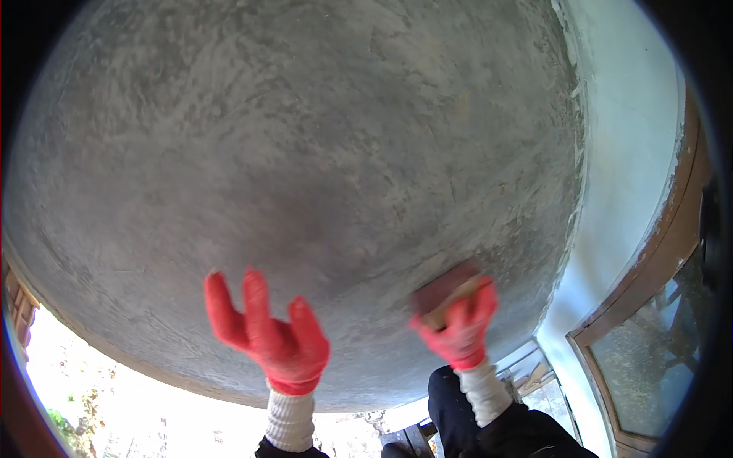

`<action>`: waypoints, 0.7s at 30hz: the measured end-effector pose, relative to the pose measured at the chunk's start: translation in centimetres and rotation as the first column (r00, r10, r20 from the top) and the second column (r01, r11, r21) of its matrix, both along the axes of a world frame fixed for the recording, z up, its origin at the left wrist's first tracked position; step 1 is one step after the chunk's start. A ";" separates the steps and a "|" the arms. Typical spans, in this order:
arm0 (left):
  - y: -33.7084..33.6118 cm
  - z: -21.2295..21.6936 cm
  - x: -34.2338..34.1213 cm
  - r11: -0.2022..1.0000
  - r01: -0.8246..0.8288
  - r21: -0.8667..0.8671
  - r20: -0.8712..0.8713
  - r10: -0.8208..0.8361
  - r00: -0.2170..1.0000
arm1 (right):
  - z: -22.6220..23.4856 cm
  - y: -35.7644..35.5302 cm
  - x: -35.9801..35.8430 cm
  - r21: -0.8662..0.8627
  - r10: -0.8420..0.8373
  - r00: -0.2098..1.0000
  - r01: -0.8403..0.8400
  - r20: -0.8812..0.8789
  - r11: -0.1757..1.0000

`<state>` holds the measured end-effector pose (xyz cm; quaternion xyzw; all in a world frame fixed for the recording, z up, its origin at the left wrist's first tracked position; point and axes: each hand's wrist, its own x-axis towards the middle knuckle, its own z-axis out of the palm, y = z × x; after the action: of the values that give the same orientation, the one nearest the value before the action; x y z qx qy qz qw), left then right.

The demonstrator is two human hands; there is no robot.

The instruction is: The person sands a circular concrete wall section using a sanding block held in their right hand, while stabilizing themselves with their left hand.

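A wide grey plastered surface, mottled with streaks, fills most of the view. My right hand, in a red coated glove with a white knit cuff, is closed around a flat, rectangular reddish-brown block with a tan back. Motion smears the block, so its exact kind is unclear; it lies against or just off the plaster at the lower right. To the left, my left hand wears a matching glove. Its fingers are spread and hold nothing, and I cannot tell whether they touch the plaster.
Along the right, a pale wall meets the plaster at a rough edge. A brown-framed glass window or door stands beyond it. My dark-clothed knee shows below, near dark planks. Bright outdoor ground lies at the lower left.
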<state>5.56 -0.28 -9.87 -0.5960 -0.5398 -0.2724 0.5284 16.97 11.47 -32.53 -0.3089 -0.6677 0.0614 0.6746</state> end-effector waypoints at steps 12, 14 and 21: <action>-2.4 -1.3 -7.1 0.913 -0.400 0.080 -0.185 0.408 0.894 | -6.0 -2.8 -2.1 -0.202 -0.069 0.995 0.053 -0.073 0.978; -2.6 -1.5 -7.0 0.912 -0.399 0.089 -0.130 0.408 0.904 | -8.0 -2.4 -1.7 0.060 0.136 0.990 -0.137 0.027 0.989; -2.1 -1.8 -6.5 0.906 -0.403 0.126 -0.102 0.416 0.904 | -0.9 10.4 7.2 -0.405 -0.221 0.953 0.122 -0.209 0.906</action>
<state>-0.93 -2.34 -11.65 -0.4575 -0.6041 -0.1440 0.6365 24.19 21.82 -33.45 -0.4837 -0.5220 0.1704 0.6816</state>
